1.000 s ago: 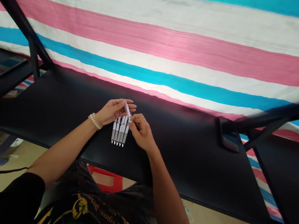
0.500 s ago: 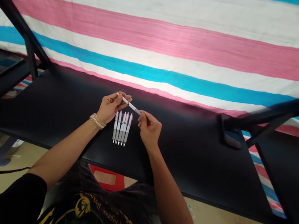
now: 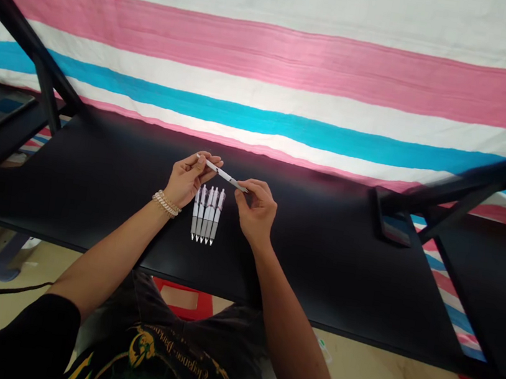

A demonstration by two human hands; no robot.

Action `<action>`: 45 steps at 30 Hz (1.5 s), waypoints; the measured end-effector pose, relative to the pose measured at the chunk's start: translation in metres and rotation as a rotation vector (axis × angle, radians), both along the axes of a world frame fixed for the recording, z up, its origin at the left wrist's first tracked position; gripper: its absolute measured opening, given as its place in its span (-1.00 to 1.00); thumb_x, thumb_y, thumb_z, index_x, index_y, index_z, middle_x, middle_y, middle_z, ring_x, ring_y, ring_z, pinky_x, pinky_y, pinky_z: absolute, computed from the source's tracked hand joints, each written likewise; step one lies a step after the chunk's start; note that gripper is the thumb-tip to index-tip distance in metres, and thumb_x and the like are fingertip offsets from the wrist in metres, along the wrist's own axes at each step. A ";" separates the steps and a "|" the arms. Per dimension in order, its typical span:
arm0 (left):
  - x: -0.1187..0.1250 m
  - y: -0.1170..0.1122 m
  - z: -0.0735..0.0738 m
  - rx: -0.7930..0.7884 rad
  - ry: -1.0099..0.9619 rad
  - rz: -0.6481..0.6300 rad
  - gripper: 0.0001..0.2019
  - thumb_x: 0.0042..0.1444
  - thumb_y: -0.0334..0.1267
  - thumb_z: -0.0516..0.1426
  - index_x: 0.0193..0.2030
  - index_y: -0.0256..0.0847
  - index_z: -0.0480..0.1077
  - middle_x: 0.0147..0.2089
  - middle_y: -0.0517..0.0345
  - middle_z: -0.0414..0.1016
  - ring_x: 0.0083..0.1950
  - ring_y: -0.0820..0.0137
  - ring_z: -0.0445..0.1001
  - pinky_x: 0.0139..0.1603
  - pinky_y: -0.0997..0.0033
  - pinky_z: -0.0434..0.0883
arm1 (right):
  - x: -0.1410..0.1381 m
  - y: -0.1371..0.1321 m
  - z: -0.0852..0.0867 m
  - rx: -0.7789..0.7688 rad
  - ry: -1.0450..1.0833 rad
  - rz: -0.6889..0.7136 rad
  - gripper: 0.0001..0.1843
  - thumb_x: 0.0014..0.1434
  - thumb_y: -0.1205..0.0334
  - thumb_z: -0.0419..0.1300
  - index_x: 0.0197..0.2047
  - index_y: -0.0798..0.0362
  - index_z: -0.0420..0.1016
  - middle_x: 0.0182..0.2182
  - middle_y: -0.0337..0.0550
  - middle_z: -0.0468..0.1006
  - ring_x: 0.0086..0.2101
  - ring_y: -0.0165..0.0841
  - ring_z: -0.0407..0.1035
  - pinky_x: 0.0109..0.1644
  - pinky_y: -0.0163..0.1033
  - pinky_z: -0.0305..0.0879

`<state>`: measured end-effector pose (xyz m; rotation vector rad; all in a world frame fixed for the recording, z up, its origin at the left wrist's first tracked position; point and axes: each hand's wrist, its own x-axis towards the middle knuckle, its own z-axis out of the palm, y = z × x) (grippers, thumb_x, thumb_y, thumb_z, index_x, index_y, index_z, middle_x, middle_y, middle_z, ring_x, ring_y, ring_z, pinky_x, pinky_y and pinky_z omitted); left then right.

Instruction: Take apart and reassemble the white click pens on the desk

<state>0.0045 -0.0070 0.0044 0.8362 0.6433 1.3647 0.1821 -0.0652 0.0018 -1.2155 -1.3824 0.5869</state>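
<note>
Between my two hands a white pen [image 3: 220, 173] with a grey grip is held slantwise above the table. My left hand [image 3: 187, 177], with beaded bracelets on its wrist, pinches the pen's upper-left end. At the other end, by the tip, the thumb and fingers of my right hand [image 3: 256, 207] are closed around it. Just below lies a row of several matching white pens [image 3: 206, 215] side by side, their silver tips toward me.
A black table [image 3: 317, 267] spans the view. Striped cloth [image 3: 271, 60] hangs behind it. Black metal braces [image 3: 44, 82] stand left and right. A dark phone-like slab [image 3: 0, 110] lies far left, and a red stool [image 3: 185, 301] shows below the table edge.
My right fingers have shifted slightly right along the pen and the thumb has lifted, so more of the pen's grey tip end shows. The left hand stays nearly in place.
</note>
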 end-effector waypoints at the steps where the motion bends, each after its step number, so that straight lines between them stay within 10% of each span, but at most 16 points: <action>1: 0.000 0.000 -0.001 0.002 -0.005 0.003 -0.72 0.17 -0.09 0.30 -0.10 -0.22 0.47 0.01 -0.02 0.62 0.12 0.20 0.58 0.18 0.17 0.51 | -0.001 0.000 0.000 -0.015 0.031 0.019 -0.73 0.27 0.12 0.23 0.00 -0.03 0.56 -0.12 -0.07 0.55 -0.13 -0.26 0.50 -0.03 -0.12 0.50; 23: -0.003 0.003 -0.002 0.010 -0.039 0.046 -0.72 0.16 -0.08 0.30 -0.09 -0.21 0.48 -0.02 0.01 0.62 0.08 0.25 0.60 0.16 0.22 0.52 | 0.001 0.002 -0.007 -0.019 0.077 0.143 -0.83 0.18 0.15 0.32 -0.15 -0.06 0.62 -0.04 -0.07 0.53 -0.04 -0.23 0.48 0.04 -0.09 0.51; 26: -0.003 0.003 -0.002 0.006 -0.046 0.045 -0.71 0.16 -0.08 0.30 -0.09 -0.21 0.48 -0.03 0.00 0.63 0.09 0.25 0.60 0.14 0.23 0.53 | 0.000 0.002 -0.006 -0.103 0.173 0.165 -0.66 0.22 0.07 0.28 0.05 -0.04 0.55 -0.13 -0.08 0.56 -0.24 -0.30 0.52 -0.13 -0.11 0.56; 45: 0.001 0.000 0.000 -0.052 -0.030 0.033 -0.69 0.11 -0.13 0.34 -0.07 -0.25 0.51 -0.04 -0.06 0.64 0.06 0.20 0.61 0.15 0.18 0.51 | -0.001 0.003 -0.005 -0.041 0.236 0.149 -0.82 0.15 0.10 0.38 -0.21 -0.01 0.66 -0.27 -0.14 0.56 -0.35 -0.37 0.47 -0.33 -0.24 0.51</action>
